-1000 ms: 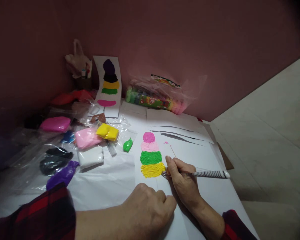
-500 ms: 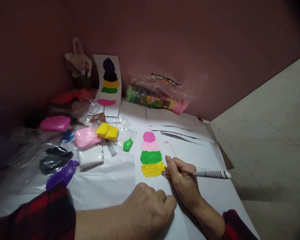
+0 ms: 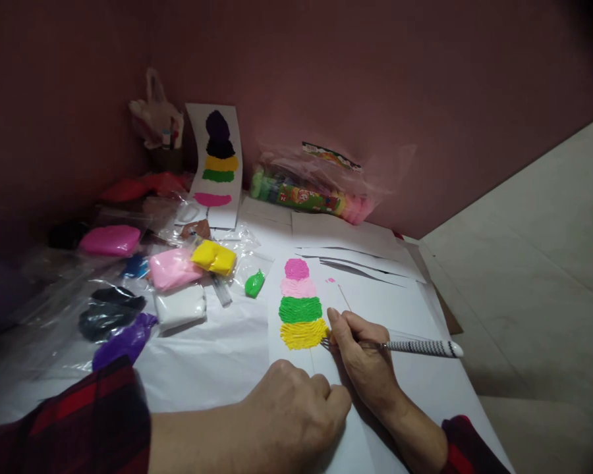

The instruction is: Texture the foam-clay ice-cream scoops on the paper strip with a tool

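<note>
A fork with a black-and-white patterned handle is gripped in my right hand. Its tines touch the right edge of a yellow clay patch. Above that patch are green, light pink and dark pink clay patches, stacked on a white paper strip. The yellow and green ones carry ridged lines. My left hand is closed in a fist, resting on the lower part of the paper; its palm side is hidden, so I cannot see whether anything is inside.
Bagged clay lies at left: yellow, pink, white, purple and black. A green clay lump sits nearer. Against the wall lean a clay-decorated card and a bag of coloured sticks. Paper sheets lie behind.
The whole view has shifted slightly. The fork handle has moved a little to the right and down, its tines still at the yellow patch's right edge. My left fist stays in place.
</note>
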Action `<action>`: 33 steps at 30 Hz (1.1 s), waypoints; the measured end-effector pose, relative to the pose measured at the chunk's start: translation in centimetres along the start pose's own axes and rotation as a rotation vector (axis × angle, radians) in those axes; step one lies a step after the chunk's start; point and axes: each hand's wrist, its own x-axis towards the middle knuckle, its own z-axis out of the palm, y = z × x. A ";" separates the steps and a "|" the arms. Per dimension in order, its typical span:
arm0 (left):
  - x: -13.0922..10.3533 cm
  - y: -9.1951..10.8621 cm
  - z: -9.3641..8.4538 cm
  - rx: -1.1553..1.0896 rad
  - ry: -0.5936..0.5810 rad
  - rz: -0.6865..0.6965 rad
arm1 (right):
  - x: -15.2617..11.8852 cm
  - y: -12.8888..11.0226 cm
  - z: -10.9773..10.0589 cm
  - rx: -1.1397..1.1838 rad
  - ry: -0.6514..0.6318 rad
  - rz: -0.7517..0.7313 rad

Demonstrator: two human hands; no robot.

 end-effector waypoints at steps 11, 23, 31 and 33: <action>0.0 0.1 0.3 -0.001 0.066 0.007 | -0.2 0.2 -0.1 0.047 -0.031 0.014; -0.1 0.1 0.2 -0.036 0.025 0.001 | -0.2 -0.1 -0.1 0.026 -0.026 0.026; -0.3 0.2 0.4 -0.039 0.052 -0.002 | -0.2 -0.1 -0.1 0.032 -0.028 0.028; -0.3 0.2 0.5 -0.040 0.055 -0.005 | -0.2 0.0 -0.1 0.032 -0.033 0.033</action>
